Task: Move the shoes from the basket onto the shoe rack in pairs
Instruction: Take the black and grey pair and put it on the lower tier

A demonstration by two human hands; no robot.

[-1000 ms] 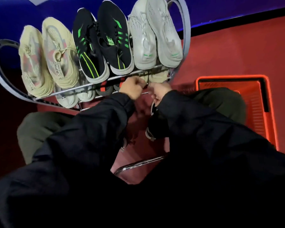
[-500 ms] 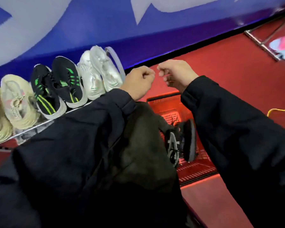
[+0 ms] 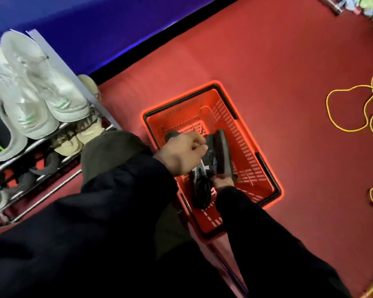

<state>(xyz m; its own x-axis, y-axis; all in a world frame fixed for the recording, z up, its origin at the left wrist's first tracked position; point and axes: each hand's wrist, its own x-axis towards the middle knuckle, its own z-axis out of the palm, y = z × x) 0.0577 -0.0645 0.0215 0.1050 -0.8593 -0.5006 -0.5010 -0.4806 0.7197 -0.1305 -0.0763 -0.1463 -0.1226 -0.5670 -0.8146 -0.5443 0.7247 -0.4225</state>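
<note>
The shoe rack (image 3: 52,145) already carries several pairs, the white pair (image 3: 37,87) topmost, while what looks like the last dark pair (image 3: 209,166) lies in the red basket (image 3: 256,147), where the right hand (image 3: 223,182) grips 1 shoe and the left hand (image 3: 181,153) hovers, fingers curled, apparently empty.

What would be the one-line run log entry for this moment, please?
stage: reaching into basket | left hand: curled above dark shoes | right hand: at the shoes, grip unclear | red basket: on floor | rack: white sneakers on top

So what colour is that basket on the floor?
Bright red-orange basket with a black rim, seen clearest in the head view.
</note>
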